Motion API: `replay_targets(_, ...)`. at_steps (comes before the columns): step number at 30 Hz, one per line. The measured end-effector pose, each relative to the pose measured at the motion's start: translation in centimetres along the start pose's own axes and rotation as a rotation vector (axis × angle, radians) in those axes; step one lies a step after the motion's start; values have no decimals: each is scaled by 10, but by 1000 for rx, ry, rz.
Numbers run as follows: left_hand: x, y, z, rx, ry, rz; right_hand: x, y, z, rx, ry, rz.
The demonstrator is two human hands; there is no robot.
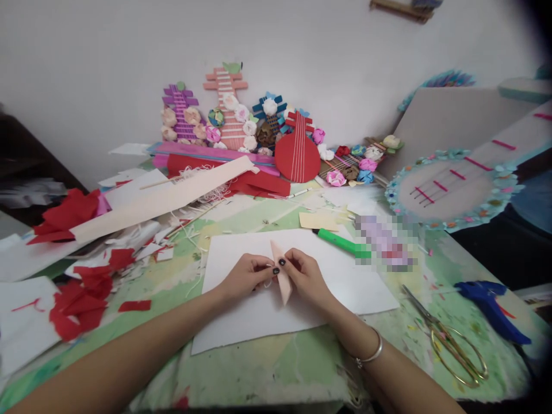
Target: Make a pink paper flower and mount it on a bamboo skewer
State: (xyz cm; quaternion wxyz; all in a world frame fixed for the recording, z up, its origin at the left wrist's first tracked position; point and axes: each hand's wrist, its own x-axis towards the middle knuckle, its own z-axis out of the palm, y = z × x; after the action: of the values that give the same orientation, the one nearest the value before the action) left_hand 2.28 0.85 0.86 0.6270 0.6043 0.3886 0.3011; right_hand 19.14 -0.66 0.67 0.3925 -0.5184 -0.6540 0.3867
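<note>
Over a white sheet (241, 322), both of my hands meet at a small folded piece of pale pink paper (282, 284). My left hand (245, 273) pinches it from the left, thumb and forefinger closed, with a bit of white string (268, 283) showing under those fingers. From the other side, my right hand (308, 276) grips the same paper, its thumb pressed on the near face. The paper stands tilted, its pointed ends sticking out above and below the fingers. My other fingertips are partly hidden behind it.
Gold-handled scissors (452, 339) and a blue glue gun (491, 305) lie at the right. A green marker (342, 242) rests on the sheet's far edge. Red crepe paper (81, 293) fills the left. Decorated paper instruments, one a red lute (297, 152), line the wall.
</note>
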Motion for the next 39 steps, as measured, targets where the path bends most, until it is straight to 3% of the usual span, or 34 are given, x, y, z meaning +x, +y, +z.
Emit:
replay_targets(7,2,5,0,-97,102,-47,-1,2,1,71,-84,16)
replay_targets(14,5,4,0,-211,191,-89,0,4,2,141,46,68)
replay_targets(18,5,3,0,-220,215,-70,-2,3,1,193,39,80)
replay_targets(25,7,2,-3,-198,181,-90,1,5,-1,294,44,116)
replay_targets(28,6,3,-3,-139,174,-80,3,6,-3,352,-11,121)
replay_targets(35,4,12,-1,55,106,25,1,0,2,227,-46,89)
replay_targets(39,4,12,0,93,130,29,1,-2,5,318,-42,126)
